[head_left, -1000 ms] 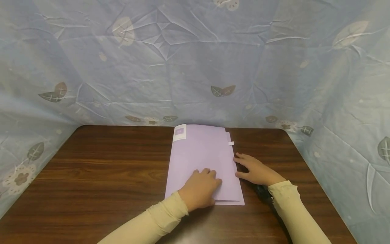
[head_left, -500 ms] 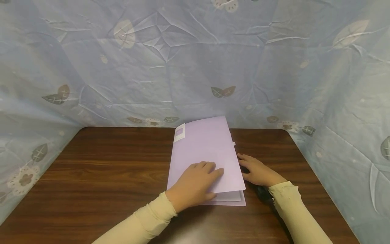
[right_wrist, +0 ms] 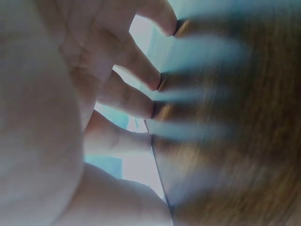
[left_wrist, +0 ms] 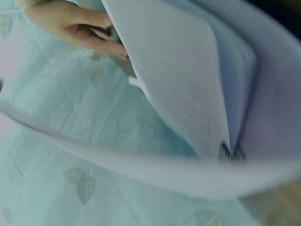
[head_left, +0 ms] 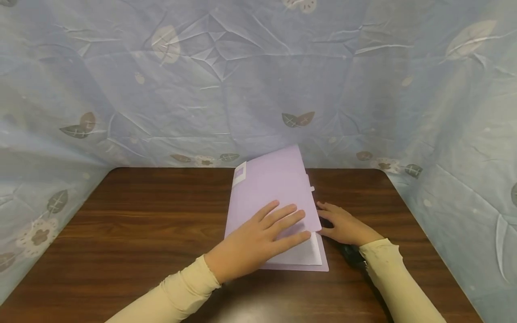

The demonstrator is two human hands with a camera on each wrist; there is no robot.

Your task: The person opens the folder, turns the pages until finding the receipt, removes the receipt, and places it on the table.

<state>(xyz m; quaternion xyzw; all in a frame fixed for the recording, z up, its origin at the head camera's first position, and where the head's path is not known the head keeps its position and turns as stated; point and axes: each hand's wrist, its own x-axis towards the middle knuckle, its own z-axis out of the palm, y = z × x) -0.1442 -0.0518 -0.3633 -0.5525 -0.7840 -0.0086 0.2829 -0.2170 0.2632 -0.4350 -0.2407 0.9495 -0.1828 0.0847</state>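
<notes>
A pale purple folder (head_left: 274,179) with a white label at its top left corner lies upright to me on the table. Its front cover is partly raised, and white sheets (head_left: 296,253) show beneath. Across the lower part of the cover, my left hand (head_left: 258,244) has its fingers straight and spread; whether the thumb is under the edge is hard to tell. The left wrist view looks in at the pages (left_wrist: 174,61), with the cover blurred. Beside the folder's right edge my right hand (head_left: 345,226) rests with its fingertips on the table (right_wrist: 235,155).
A small white tab (head_left: 313,189) sticks out from the folder's right side. Under the right forearm a dark object with a strap or cable (head_left: 352,255) is partly hidden. Patterned blue cloth (head_left: 258,89) hangs behind the table and along its sides.
The folder's cover has risen from nearly flat, its lower right corner lifting upward and away. My left hand has spread its fingers and swung with it. The right hand has barely moved.
</notes>
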